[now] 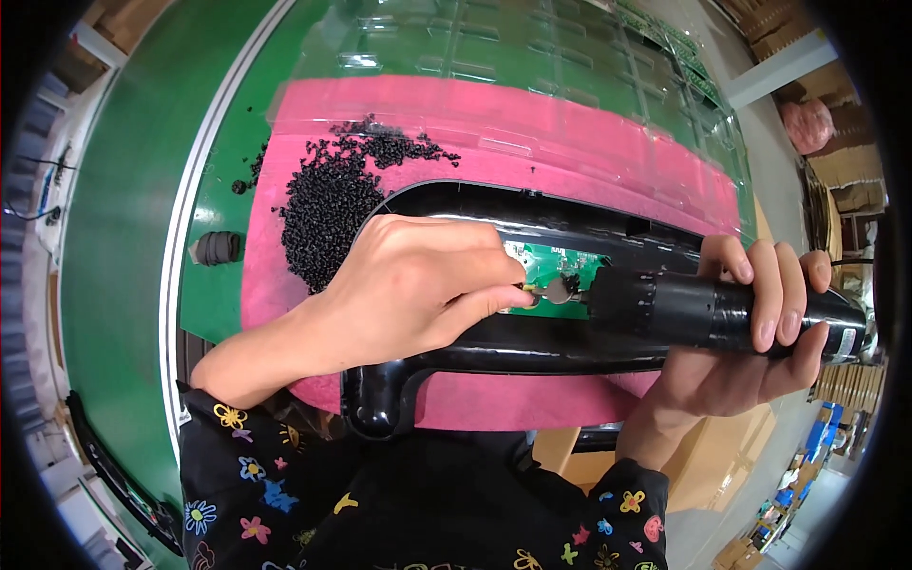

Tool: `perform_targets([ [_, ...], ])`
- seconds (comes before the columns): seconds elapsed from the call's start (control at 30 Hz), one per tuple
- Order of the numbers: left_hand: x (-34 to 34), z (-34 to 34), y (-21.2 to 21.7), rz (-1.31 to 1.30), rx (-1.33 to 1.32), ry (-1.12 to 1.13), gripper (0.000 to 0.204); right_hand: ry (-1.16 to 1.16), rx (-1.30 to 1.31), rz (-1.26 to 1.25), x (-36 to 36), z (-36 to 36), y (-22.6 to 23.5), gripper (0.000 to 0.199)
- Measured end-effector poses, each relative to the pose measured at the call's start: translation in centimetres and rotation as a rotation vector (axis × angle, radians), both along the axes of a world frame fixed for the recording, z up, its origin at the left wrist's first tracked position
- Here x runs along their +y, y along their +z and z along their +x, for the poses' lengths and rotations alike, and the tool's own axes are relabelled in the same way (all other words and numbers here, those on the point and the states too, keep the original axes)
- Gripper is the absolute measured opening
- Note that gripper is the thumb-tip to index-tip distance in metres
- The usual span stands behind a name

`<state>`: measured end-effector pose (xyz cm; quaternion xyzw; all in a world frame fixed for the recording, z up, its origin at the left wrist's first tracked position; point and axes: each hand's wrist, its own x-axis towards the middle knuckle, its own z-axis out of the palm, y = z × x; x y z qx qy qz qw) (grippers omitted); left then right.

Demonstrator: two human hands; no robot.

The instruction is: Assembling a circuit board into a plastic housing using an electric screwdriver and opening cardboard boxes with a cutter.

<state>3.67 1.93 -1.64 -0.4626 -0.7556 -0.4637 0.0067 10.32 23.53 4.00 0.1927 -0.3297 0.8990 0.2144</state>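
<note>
My right hand (750,328) grips a black electric screwdriver (693,309) held sideways, its tip pointing left at a green circuit board (556,266). The board sits inside a long black plastic housing (494,356) lying on a pink mat (570,123). My left hand (408,285) rests on the housing, thumb and forefinger pinching a small brass-coloured screw (525,288) at the screwdriver's tip. Part of the board is hidden under my left hand.
A heap of small black screws (332,204) lies on the pink mat to the left. A dark roll (218,248) sits on the green conveyor belt (123,237). Clear plastic trays (532,47) lie beyond the mat. Cardboard boxes (836,161) stand at right.
</note>
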Motion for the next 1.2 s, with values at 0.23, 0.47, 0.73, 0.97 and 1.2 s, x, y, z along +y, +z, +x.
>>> perform_targets([
  [0.23, -0.1, -0.1, 0.0, -0.023, 0.028, -0.025, 0.007, -0.009, -0.026, 0.033, -0.4, 0.0, -0.2, 0.025],
  [0.47, -0.1, -0.3, 0.0, -0.066, 0.015, -0.060, 0.007, -0.019, 0.001, 0.024, -0.6, 0.0, -0.4, 0.027],
  [0.73, 0.4, 0.0, -0.1, -0.139, -0.080, -0.036, 0.007, -0.042, 0.062, 0.105, -0.4, 0.8, 0.0, 0.030],
  [0.97, 0.9, 0.1, 0.3, -0.261, -0.002, 0.085, 0.014, -0.273, -0.046, 0.530, 2.6, 0.4, -0.3, 0.029],
  [1.2, 0.7, -0.2, 0.7, -0.262, 0.063, -0.016, 0.015, -0.258, -0.114, 0.565, 2.5, -0.6, -1.1, 0.028],
])
